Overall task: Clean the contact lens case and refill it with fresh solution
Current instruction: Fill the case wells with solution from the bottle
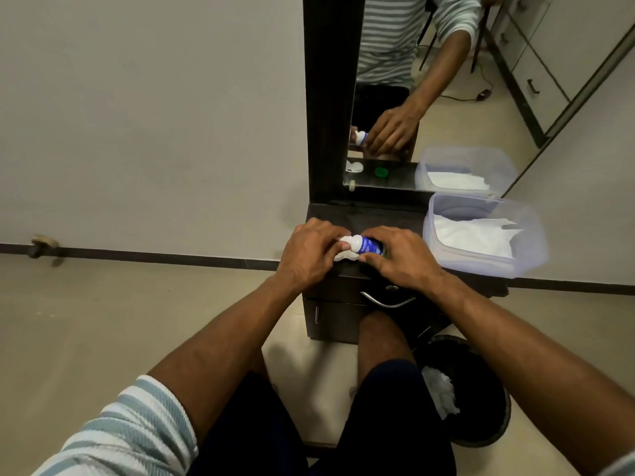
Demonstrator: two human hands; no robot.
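We are seeing dim, even indoor light casting soft shadows on the floor; the wide lens is bending lines at the frame edges, and the plastic container at right is blurring.

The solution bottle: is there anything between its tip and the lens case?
Nothing visible. The right hand grips the solution bottle, laid sideways, and its white tip meets the white lens case that the left hand pinches. Fingers hide the opening itself.
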